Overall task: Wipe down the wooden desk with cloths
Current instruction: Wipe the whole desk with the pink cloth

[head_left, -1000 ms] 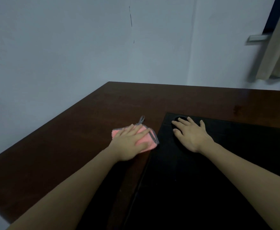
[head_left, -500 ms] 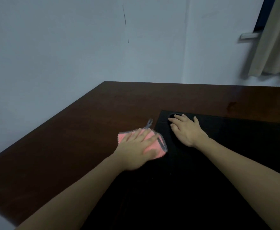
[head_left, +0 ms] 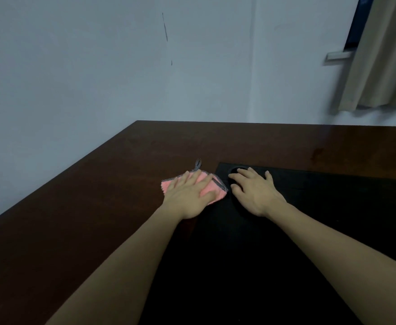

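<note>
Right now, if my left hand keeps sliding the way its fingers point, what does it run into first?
Probably nothing soon. The left hand, flat on the pink cloth, points up and slightly right across bare desk toward the wall. The black mat lies just right; depth is unclear.

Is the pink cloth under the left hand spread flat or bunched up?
Spread flat. The pink cloth lies thin on the wooden desk under the left hand, whose fingers press straight on it.

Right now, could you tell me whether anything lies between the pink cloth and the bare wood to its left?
Nothing visible does. The left hand presses the pink cloth flat on the desk; the black mat lies only to the right.
</note>
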`<act>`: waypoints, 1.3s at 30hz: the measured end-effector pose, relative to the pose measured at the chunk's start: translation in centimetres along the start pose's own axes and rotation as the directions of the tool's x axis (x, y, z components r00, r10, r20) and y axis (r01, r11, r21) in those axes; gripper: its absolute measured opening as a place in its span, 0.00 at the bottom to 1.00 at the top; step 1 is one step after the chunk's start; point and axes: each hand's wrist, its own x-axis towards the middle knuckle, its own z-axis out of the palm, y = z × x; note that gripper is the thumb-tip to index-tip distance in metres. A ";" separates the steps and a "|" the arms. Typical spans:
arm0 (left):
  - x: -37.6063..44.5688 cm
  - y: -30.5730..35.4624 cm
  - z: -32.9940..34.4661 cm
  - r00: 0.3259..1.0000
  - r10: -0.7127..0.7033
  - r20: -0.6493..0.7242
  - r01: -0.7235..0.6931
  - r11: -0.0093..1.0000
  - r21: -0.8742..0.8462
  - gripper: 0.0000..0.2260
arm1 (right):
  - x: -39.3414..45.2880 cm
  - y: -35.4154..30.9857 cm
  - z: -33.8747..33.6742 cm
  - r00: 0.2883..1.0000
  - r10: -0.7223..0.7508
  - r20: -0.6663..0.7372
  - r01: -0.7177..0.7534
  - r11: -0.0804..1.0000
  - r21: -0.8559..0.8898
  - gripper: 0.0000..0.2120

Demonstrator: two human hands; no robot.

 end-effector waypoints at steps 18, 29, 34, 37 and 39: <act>-11.7 3.6 1.6 0.954 0.285 0.087 -0.290 0.956 0.050 0.28 | -5.5 4.7 -3.8 0.995 -0.020 -0.094 0.020 1.000 -0.006 0.20; -1.6 7.5 0.7 0.997 0.061 0.055 -0.064 0.997 0.050 0.28 | -13.1 10.3 -4.1 0.991 0.126 -0.037 -0.127 0.991 -0.033 0.21; -6.1 8.7 1.3 0.967 0.240 0.087 -0.245 0.968 0.057 0.28 | -12.8 9.3 -4.5 0.989 0.128 -0.076 -0.130 0.991 -0.026 0.21; -9.8 9.1 1.8 0.923 0.370 0.108 -0.378 0.924 0.060 0.28 | -12.3 8.4 -4.9 0.992 0.095 -0.085 -0.098 0.995 -0.033 0.22; -11.6 8.9 2.0 0.903 0.416 0.110 -0.424 0.904 0.061 0.28 | -12.0 8.8 -5.1 0.995 0.082 -0.064 -0.087 0.993 -0.080 0.23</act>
